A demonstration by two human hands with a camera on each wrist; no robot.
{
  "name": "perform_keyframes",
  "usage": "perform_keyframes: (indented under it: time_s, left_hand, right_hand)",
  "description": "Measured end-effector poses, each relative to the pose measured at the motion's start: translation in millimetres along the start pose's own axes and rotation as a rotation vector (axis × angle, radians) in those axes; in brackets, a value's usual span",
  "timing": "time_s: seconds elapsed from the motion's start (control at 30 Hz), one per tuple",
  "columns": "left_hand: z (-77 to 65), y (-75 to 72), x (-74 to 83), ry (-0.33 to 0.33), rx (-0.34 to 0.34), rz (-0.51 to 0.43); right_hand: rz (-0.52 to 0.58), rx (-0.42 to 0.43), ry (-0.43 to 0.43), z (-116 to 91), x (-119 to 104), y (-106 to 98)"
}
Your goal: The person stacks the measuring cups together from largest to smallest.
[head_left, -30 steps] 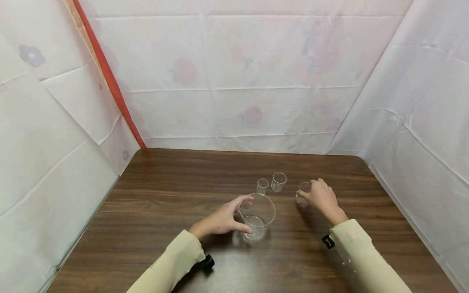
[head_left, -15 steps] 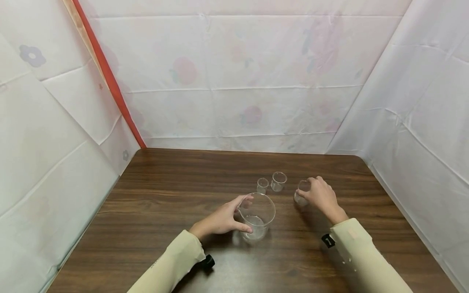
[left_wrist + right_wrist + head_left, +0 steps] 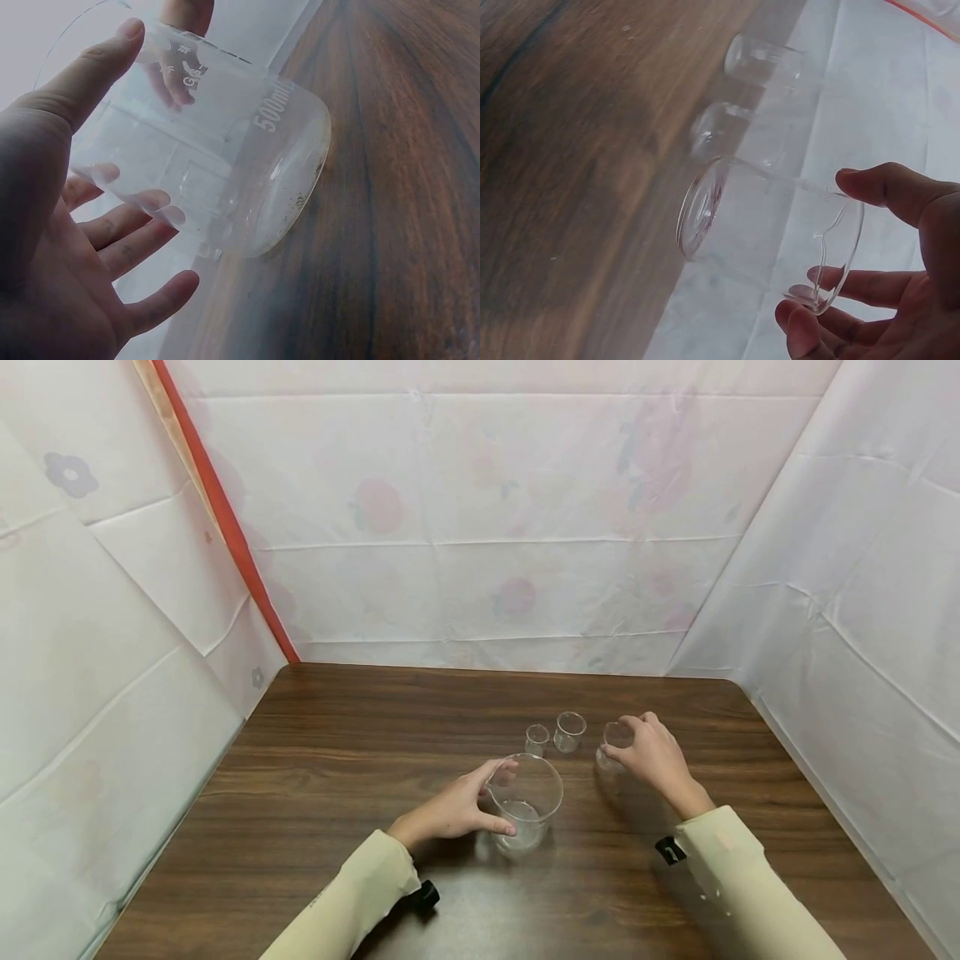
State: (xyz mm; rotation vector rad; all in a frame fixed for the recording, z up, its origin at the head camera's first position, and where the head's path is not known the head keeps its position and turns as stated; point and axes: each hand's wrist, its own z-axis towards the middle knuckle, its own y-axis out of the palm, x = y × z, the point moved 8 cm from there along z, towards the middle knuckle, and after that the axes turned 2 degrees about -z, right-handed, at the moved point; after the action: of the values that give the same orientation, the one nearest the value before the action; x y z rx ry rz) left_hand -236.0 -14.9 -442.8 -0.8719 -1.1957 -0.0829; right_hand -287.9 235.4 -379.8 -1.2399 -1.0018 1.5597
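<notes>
Moving a glass beaker [image 3: 765,232] slightly leftward and away compared with a second ago, pinching it near the rim between thumb and fingers of the right hand [image 3: 656,760], just right of a little beaker [image 3: 569,735] and a tiny beaker [image 3: 536,742]. Gripping a big beaker [image 3: 529,795] with the left hand [image 3: 459,806], curving thumb and fingers around its side, keeping it upright on the wooden table [image 3: 300,818].

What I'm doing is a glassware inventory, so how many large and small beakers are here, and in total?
Large: 1 (the large beaker)
Small: 3 (left small beaker, middle small beaker, right small beaker)
Total: 4
</notes>
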Motion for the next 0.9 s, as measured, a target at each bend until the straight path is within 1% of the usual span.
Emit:
perform_keyframes:
  time_s: [0.27, 0.7, 0.9]
  left_hand:
    - [0.0, 0.0, -0.4, -0.004, -0.003, 0.010]
    - [0.1, 2.6, -1.9, -0.013, -0.004, 0.000]
    - [0.8, 1.9, -3.9, -0.009, 0.003, -0.005]
  right_hand:
    - [0.034, 0.017, -0.037, -2.8, -12.4, -12.4]
    - [0.072, -0.002, -0.097, -8.2, -33.2, -30.0]
    - [0.081, 0.020, -0.138, -9.8, -43.6, -39.3]
